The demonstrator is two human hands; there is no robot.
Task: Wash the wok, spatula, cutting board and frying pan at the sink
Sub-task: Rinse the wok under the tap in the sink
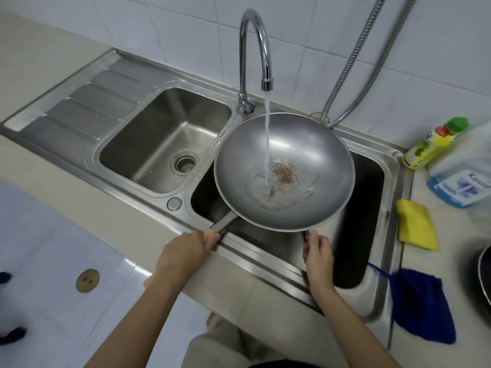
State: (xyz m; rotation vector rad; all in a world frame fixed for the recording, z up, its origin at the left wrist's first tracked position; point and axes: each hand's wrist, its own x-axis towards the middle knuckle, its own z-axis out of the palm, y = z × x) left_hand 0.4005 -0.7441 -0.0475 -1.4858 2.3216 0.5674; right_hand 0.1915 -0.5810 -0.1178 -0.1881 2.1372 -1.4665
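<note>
A round steel wok (313,144) hangs over the right basin of the double sink (372,296). Water runs from the curved tap (256,43) into its middle, where brown residue (285,171) sits in a shallow pool. My left hand (186,254) grips the wok's long handle (223,225) at the sink's front edge. My right hand (317,254) pinches the wok's near rim or a small dark handle there. The dark rim of a frying pan (485,277) shows at the right edge. Spatula and cutting board are out of sight.
The left basin (148,144) with its drain and a ribbed drainboard (79,107) lie to the left. On the right counter sit a yellow sponge cloth (415,228), a blue cloth (422,304), a yellow detergent bottle (430,144) and a blue liquid jug (462,179). A metal hose (353,62) hangs behind.
</note>
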